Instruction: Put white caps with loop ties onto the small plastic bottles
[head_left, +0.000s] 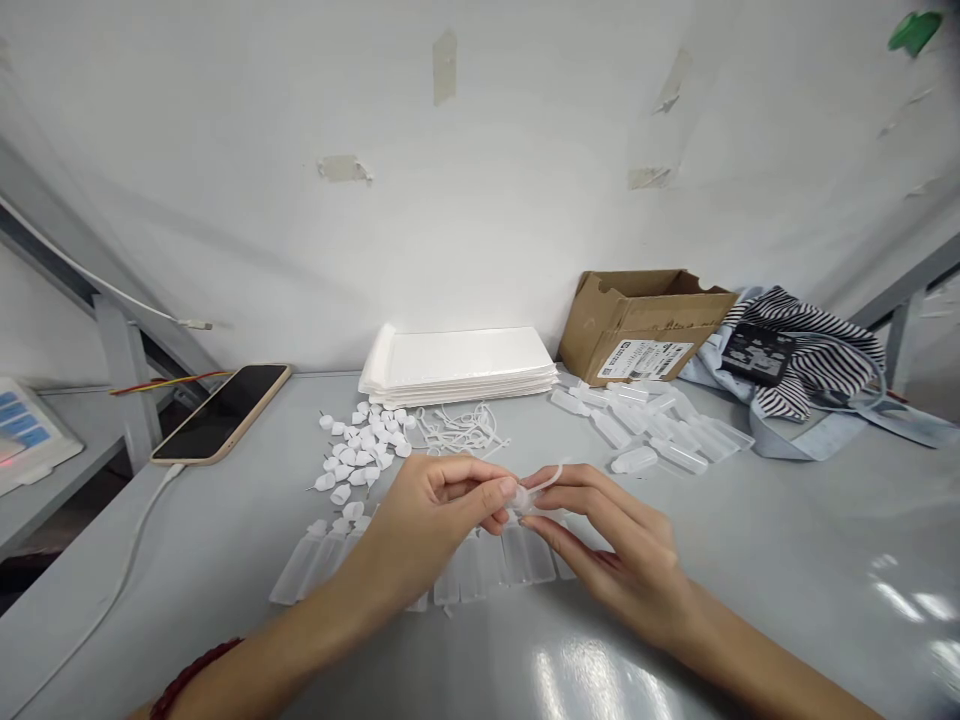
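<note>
My left hand (450, 500) and my right hand (611, 525) meet over a row of translucent bottles (465, 570) lying on the grey table. Between their pinched fingertips is a small translucent cap piece (520, 498) with a thin white strap (549, 480) curling up to the right. My left thumb and index finger press on its left side, and my right fingertips close on it from the right. The fingers partly hide its shape. Behind my left hand lies a pile of white caps with thin needles (367, 440), beside a heap of white straps (465, 428).
A stack of white padded envelopes (469, 362) lies against the wall. More bottles (660, 425) are heaped before a cardboard box (645, 325). Striped cloth (810, 340) lies at right, a phone (223, 413) with a cable at left.
</note>
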